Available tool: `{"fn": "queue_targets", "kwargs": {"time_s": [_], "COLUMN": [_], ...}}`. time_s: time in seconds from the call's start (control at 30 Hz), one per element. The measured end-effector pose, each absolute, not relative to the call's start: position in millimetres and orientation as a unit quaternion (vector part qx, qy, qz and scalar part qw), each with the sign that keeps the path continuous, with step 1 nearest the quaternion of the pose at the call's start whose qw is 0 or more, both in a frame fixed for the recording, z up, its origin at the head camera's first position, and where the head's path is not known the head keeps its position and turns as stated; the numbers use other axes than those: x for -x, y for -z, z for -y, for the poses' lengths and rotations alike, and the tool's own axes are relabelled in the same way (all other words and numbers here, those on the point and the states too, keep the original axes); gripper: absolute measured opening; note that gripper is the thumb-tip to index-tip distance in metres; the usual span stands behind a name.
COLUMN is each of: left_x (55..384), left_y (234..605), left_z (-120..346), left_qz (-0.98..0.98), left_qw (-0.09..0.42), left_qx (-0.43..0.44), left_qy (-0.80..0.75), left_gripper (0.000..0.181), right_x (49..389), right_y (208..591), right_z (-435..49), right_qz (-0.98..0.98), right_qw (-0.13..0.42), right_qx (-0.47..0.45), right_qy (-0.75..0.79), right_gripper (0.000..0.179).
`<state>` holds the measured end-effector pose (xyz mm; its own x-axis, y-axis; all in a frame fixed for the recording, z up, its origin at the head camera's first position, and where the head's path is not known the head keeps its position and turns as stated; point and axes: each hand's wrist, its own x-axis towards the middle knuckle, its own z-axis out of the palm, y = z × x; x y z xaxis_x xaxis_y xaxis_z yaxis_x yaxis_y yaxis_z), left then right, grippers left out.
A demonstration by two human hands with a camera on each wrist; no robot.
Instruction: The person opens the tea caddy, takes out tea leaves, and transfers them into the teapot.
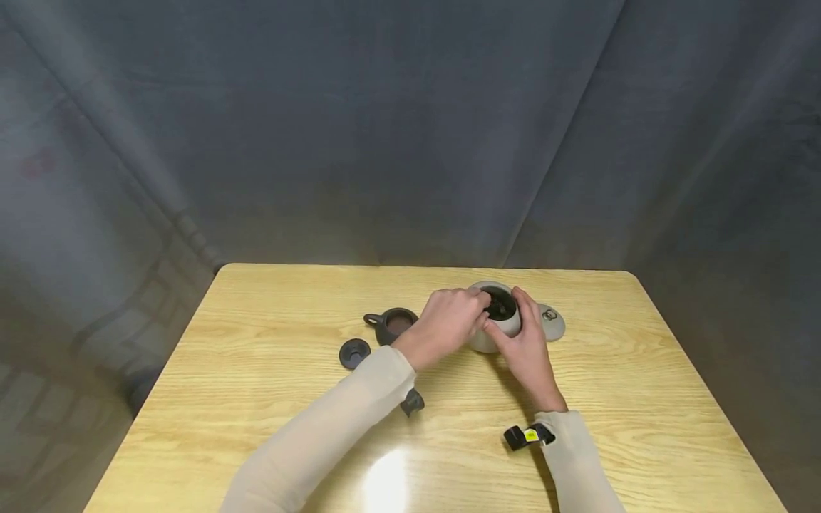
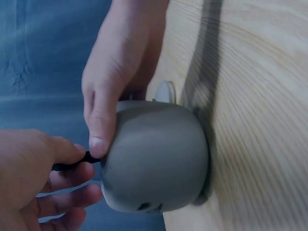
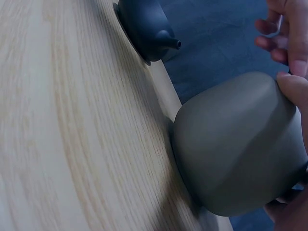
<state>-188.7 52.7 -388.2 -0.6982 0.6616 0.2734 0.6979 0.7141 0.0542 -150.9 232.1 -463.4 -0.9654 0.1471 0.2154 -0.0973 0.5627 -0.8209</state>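
Observation:
A round grey jar (image 1: 485,343) stands uncovered on the table; dark loose contents (image 1: 499,306) show through its mouth. My right hand (image 1: 527,349) grips the jar at its rim, thumb on the near side and fingers round the right. Over the mouth, my left hand (image 1: 449,318) pinches a slim black handle (image 2: 72,165) between thumb and fingers. The handle's far end is hidden at the jar's opening, so its kind cannot be told. To the left of the jar sits a dark teapot (image 1: 383,331), uncovered, partly behind my left hand; its spout (image 3: 169,43) appears in the right wrist view.
The round dark lid (image 1: 355,353) lies on the wooden table (image 1: 269,399) in front of the teapot. Right of the jar rests a grey lid (image 1: 552,328) with a ring on top. A grey curtain (image 1: 385,142) hangs behind the table.

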Motion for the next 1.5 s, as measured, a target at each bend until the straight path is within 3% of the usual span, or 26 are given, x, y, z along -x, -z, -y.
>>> {"fn": "queue_targets", "kwargs": {"time_s": [0.3,0.77,1.5], "left_x": [191.3,197.4,211.9], "left_y": [384.6,380.1,387.8], "left_z": [-50.1,-42.9,-15.1], "left_qz": [0.926,0.916,0.903], "left_qw": [0.035,-0.046,-0.035], "left_qx": [0.341,0.277,0.196], "left_qy": [0.158,0.286,0.38], "left_gripper": [0.019,0.025,0.031], "right_x": [147.7,146.2,146.9], "right_y": [465.1,466.4,466.2], "right_z": [-236.2,-238.3,-239.2], "right_qz": [0.871,0.874,0.872], "right_qw": [0.118,0.129,0.135], "right_qx": [0.021,0.025,0.024], "right_qy": [-0.476,-0.468,-0.47], "right_gripper": [0.092,0.091,0.09]}}
